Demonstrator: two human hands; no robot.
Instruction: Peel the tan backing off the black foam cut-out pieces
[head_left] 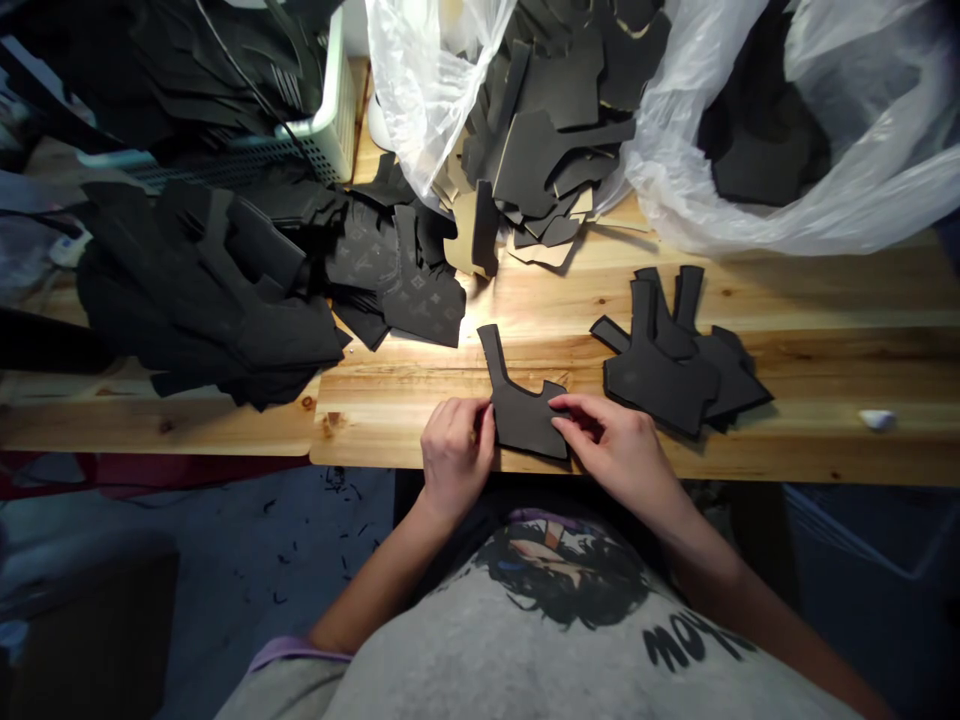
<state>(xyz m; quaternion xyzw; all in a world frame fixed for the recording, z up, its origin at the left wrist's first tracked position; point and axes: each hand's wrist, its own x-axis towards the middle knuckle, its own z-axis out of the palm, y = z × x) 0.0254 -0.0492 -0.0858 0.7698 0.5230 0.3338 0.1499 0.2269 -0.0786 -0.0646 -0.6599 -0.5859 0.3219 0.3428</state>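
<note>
A black cut foam piece (525, 412), with a long narrow strap at its upper left and a small notch at the upper right, lies near the table's front edge. My left hand (456, 445) pinches its left side between thumb and fingers. On the opposite side, my right hand (606, 440) grips the edge with thumb above and index finger bent over. A small heap of similar black pieces (660, 380) rests just right of my right hand, their straps pointing away from me.
A large pile of black pieces (202, 300) covers the left of the wooden table (825, 340). Patterned dark pieces (424, 300) lie beside it. Behind are a pale plastic basket (337, 110), more black and tan cutouts (540, 160) and a clear plastic bag (750, 225). A white scrap (876, 419) sits far right.
</note>
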